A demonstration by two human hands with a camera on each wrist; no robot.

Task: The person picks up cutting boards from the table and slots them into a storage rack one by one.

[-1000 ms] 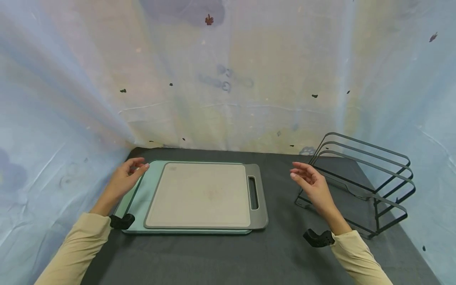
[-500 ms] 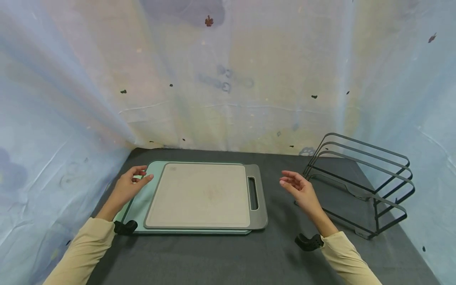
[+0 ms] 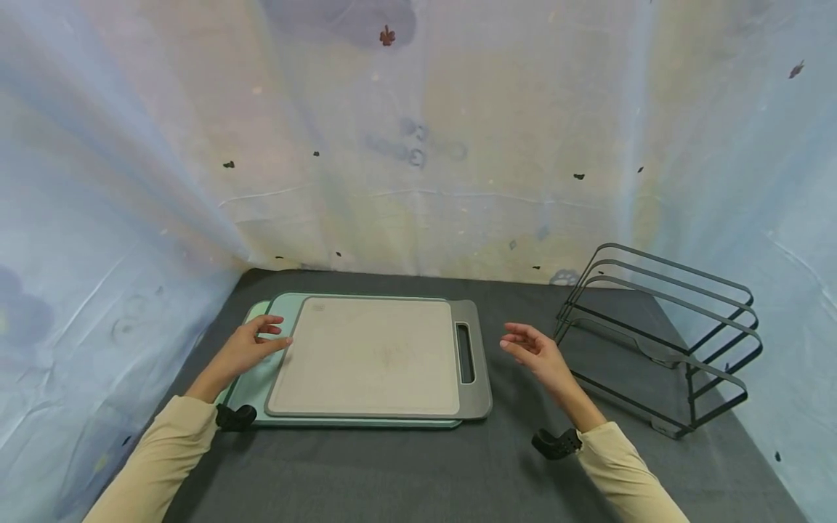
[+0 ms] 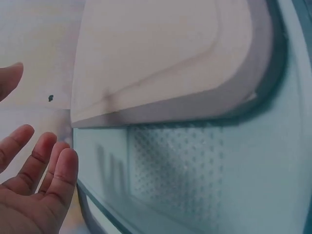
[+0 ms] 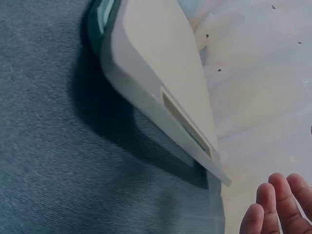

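A cutting board (image 3: 366, 359) with a beige face and a grey handle end lies on top of a mint-green board (image 3: 251, 388). A lighter green edge of another board (image 3: 257, 311) peeks out at the left of the stack. My left hand (image 3: 245, 349) hovers over the left side, fingertips by the beige board's left edge, fingers relaxed and holding nothing. Textured dots show on the mint board (image 4: 175, 165) in the left wrist view. To the right of the handle slot (image 5: 185, 122), my right hand (image 3: 536, 356) hangs above the table with loosely bent fingers and nothing in them.
A black wire rack (image 3: 660, 349) with several upright loops stands on the right of the dark grey table (image 3: 366, 472). Pale patterned sheeting (image 3: 418, 145) encloses the back and both sides.
Both hands have moved inward and toward me: the left to the right over the boards, the right leftward away from the rack. Boards and rack stay put.
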